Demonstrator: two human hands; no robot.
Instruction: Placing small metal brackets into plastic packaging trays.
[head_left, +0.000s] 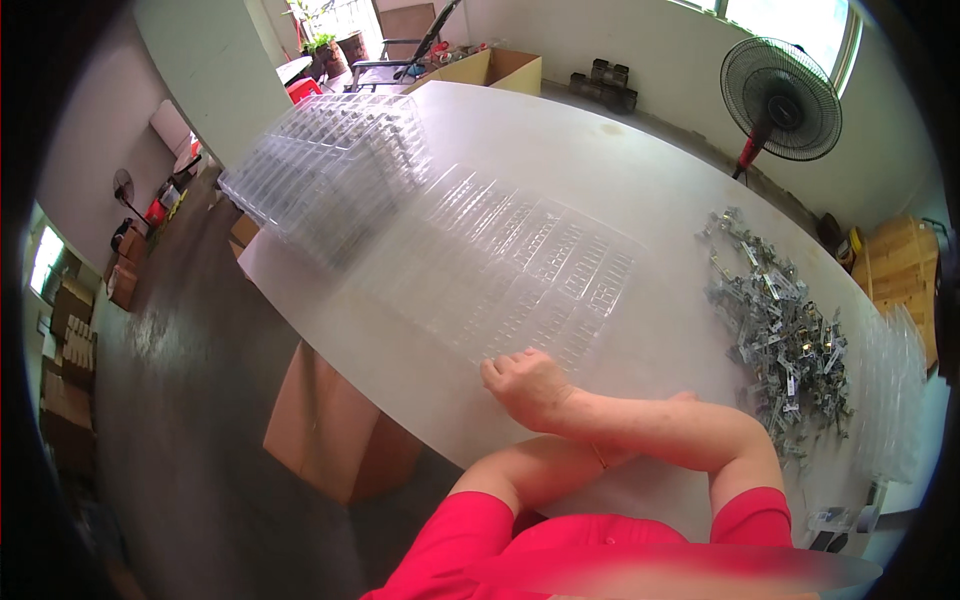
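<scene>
My forearms cross in front of me, the right one lying over the left. My right hand point(528, 388) is at the near edge of a clear plastic tray point(560, 262) with rows of moulded compartments, lying flat on the table. Its fingers are curled closed; what they hold, if anything, is hidden. My left hand point(685, 397) is almost wholly behind the right forearm. Only a small part shows beyond it, on the side toward a heap of small metal parts point(785, 340), and its fingers cannot be made out.
A tall stack of clear trays point(330, 165) stands at the table's far left. More clear plastic trays point(893, 400) are at the right edge, beyond the metal heap. A cardboard box point(335, 425) sits below the table's left edge; a black fan point(780, 100) stands behind.
</scene>
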